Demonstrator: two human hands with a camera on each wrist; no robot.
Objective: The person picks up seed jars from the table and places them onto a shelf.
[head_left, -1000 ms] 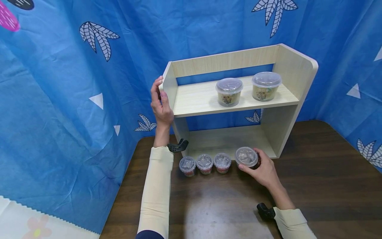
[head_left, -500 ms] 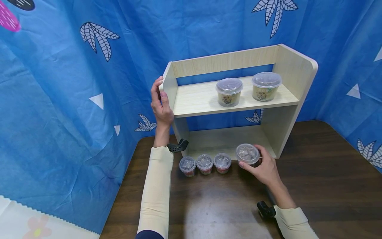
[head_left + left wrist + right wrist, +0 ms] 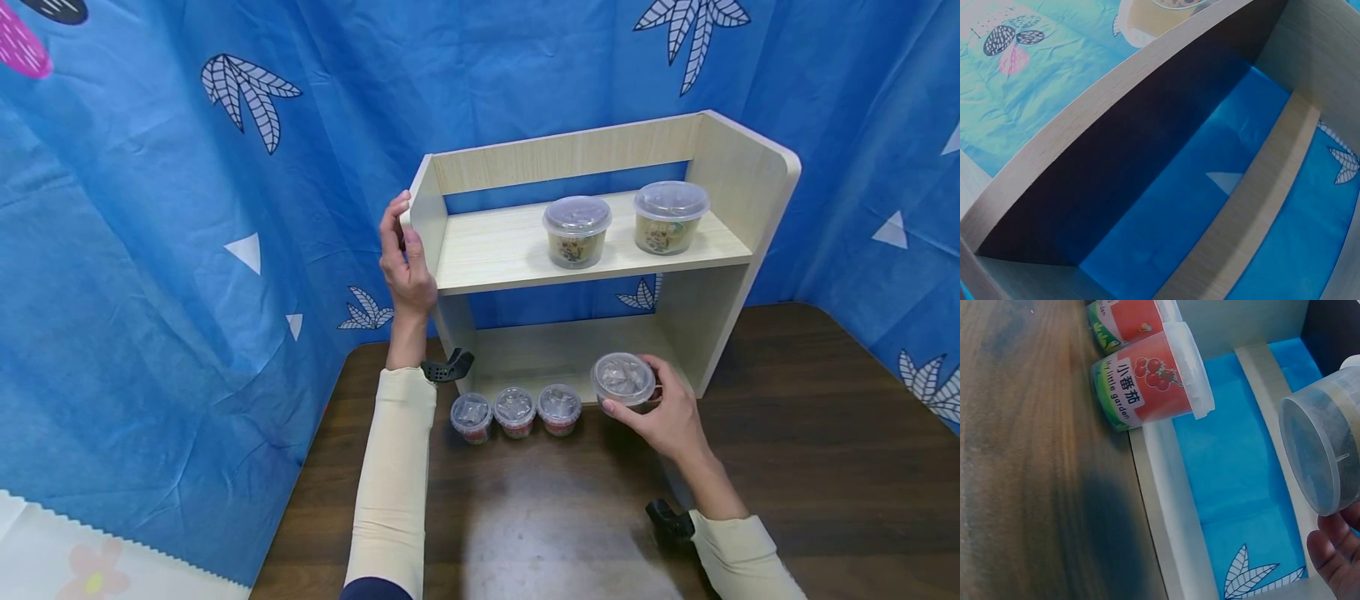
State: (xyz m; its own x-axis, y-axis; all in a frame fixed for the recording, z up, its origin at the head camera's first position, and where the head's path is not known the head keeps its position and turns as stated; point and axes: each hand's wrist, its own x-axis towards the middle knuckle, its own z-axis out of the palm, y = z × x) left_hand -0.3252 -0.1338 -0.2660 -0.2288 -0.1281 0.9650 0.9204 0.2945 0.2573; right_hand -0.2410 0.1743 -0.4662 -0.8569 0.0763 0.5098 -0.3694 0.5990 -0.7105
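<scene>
My right hand (image 3: 670, 421) holds a clear lidded plastic cup (image 3: 623, 380) from its right side, thumb in front, before the lower level of a pale wooden shelf (image 3: 592, 275). In the right wrist view the cup (image 3: 1319, 447) is off the table, its see-through bottom showing; fingers (image 3: 1332, 550) touch it from below in that picture. My left hand (image 3: 407, 267) grips the front edge of the shelf's left side panel; the left wrist view shows the shelf boards (image 3: 1085, 131) but not the hand. Left of the held cup stand three smaller lidded cups (image 3: 515, 412) in a row.
Two larger lidded tubs (image 3: 576, 232) with yellowish labels stand on the upper level. A small cup (image 3: 1147, 378) with a red tomato label stands on the dark wooden table (image 3: 525, 517) near the shelf's front edge. Blue cloth (image 3: 315, 167) hangs behind and on both sides.
My right hand has raised the cup a little and brought it slightly toward the shelf. The left hand, shelf, small cups and tubs stay where they were.
</scene>
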